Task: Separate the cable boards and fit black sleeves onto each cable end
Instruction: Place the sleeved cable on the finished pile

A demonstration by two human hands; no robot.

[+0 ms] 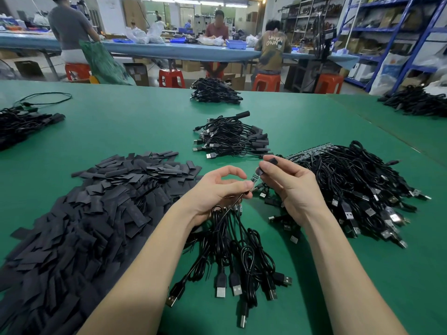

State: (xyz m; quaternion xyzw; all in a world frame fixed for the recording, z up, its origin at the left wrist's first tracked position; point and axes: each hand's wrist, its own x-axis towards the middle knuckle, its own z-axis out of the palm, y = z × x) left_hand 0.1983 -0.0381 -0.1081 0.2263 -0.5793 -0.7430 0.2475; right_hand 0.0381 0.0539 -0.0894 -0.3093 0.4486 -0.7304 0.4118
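This is a factory workroom where many people make things by hand. A big green bench point(314, 122) holds heaps of black cables point(358, 184) and a large pile of flat black sleeves point(96, 209). Behind it, people sit on red stools point(266, 82) at a long blue table point(183, 50) with blue trays point(235, 44). Tall blue shelves point(396, 32) on the right are full of boxes.

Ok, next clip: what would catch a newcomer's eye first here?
Probably the two hands at centre: the left hand grips a bunch of black USB cables, the right hand pinches a short black sleeve over a small circuit board. Next, the big heap of flat black sleeves spread on the green table at left.
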